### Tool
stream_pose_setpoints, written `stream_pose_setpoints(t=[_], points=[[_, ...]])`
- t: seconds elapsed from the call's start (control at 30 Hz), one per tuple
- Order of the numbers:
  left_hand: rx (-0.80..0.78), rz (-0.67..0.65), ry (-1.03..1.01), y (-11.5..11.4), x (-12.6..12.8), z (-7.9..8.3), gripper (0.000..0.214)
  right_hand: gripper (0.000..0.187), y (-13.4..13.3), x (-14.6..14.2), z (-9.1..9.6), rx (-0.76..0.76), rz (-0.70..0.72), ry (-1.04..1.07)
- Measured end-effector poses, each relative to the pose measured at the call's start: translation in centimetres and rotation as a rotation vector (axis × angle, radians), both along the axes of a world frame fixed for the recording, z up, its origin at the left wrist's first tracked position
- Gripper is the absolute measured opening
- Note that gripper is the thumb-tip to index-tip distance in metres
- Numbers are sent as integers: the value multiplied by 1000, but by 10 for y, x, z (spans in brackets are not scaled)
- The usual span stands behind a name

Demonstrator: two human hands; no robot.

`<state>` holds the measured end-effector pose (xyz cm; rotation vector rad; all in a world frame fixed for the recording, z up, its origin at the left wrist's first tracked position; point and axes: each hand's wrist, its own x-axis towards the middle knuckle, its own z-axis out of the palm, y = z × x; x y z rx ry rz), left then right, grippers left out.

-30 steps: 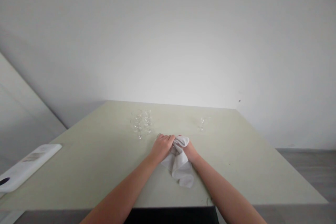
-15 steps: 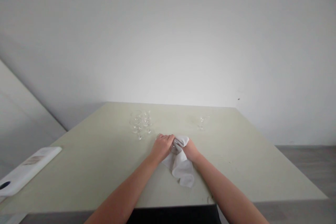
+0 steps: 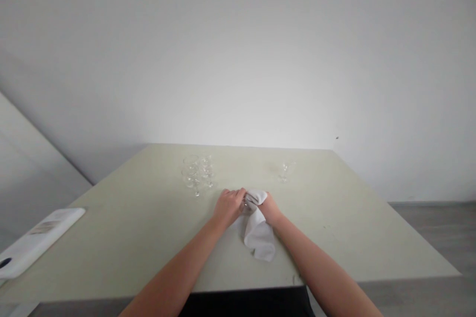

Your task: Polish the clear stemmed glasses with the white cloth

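Note:
Near the middle of the table my left hand (image 3: 228,207) is closed round a clear glass (image 3: 244,204), most of which the fingers and cloth hide. Close beside it, my right hand (image 3: 270,209) grips a white cloth (image 3: 259,237) and presses it against the glass. The cloth's loose end hangs down toward me onto the table. Beyond my left hand stands a group of clear stemmed glasses (image 3: 192,171). A single stemmed glass (image 3: 284,171) stands farther off to the right.
The pale table (image 3: 148,237) reaches back to a plain wall (image 3: 238,59). On its left edge lies a white flat box or panel (image 3: 44,237) with a dark oval on it. Grey floor (image 3: 431,233) shows beyond the right edge.
Hands, glass and cloth stay together at nearly the same spot. The cloth's left fold has drawn in slightly, and the whole view has shifted a little.

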<state>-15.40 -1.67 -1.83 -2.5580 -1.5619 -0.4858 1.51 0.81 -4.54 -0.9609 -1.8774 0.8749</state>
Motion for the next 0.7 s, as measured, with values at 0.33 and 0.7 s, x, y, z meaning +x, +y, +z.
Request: stream_pose_setpoints(t=[0.33,0.7], points=[[-54,133,-406,2,1,-5,39,19,-4,-1,7,-176,-167,292],[-153,-171,-1084,5,5,-13,39,29,-21,-19,6,81,-36,201]])
